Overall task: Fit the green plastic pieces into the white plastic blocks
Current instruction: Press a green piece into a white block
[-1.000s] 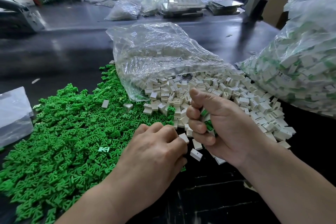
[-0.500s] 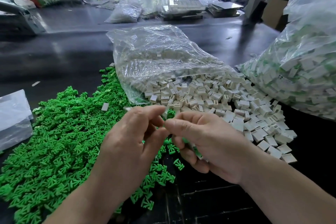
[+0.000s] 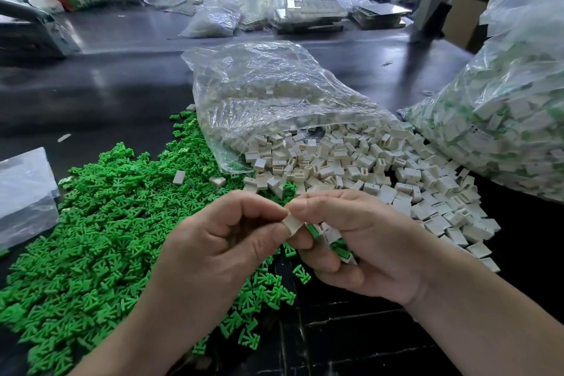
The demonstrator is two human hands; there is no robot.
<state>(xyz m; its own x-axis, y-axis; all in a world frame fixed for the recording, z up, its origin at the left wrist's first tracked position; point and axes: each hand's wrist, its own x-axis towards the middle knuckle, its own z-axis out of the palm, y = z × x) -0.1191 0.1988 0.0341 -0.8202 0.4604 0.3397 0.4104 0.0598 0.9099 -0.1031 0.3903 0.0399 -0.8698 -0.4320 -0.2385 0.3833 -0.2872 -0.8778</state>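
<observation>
Above the near edge of the bench (image 3: pixel 122 91), roughly midway along it, a single white block (image 3: pixel 293 224) sits pinched where the two hands meet. It is lifted off the surface and tilted, its pale broad face turned toward the camera; which end carries the slot cannot be told. The left hand (image 3: pixel 213 247) comes in from the left and grips the block's left side between thumb and curled forefinger, its other fingers folded under. The right hand (image 3: pixel 375 250) closes on the right side with its thumb tip on top, so both hands are equally near and the block lies straight between their fingertips. Just right of the block, touching or nearly so, a green piece (image 3: pixel 312 229) shows in the right hand's fingers, and more green-and-white parts (image 3: pixel 341 249) are cupped under that hand's lower curled fingers. Whether the green piece is already entering the block is hidden. The fitting looks to turn on pushing along the line from right hand to left. Loose green pieces (image 3: pixel 100 223) spread toward the near left corner, and white blocks (image 3: pixel 351 162) spill from a clear bag (image 3: pixel 268 94) behind the hands. A large bag (image 3: pixel 512 119) of mixed white and green parts stands at the right edge.
</observation>
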